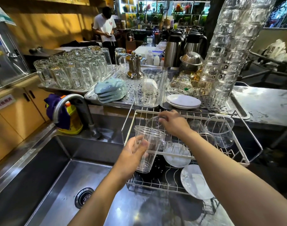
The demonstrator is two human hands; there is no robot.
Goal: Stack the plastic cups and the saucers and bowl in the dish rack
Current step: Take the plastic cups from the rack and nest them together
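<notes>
My left hand [131, 154] grips a clear plastic cup [147, 149], upright, at the front left corner of the white wire dish rack [247, 162]. My right hand [173, 123] reaches into the rack and closes its fingers on the rim of a second clear cup [151, 122] lying there. Another clear cup [221, 129] lies on its side at the rack's right, with a smaller one [207, 138] beside it. Two white saucers [177, 155] [194, 183] lean in the rack. A dark bowl [154, 170] sits under the held cup.
A steel sink [71, 180] lies to the left, with a tap [69, 101] and a yellow bottle [74, 121]. Perforated trays behind the rack carry white plates [183, 101], blue dishes [110, 90], glass mugs [71, 70] and a tall stack of plastic cups [227, 56]. A person [105, 30] stands at the back.
</notes>
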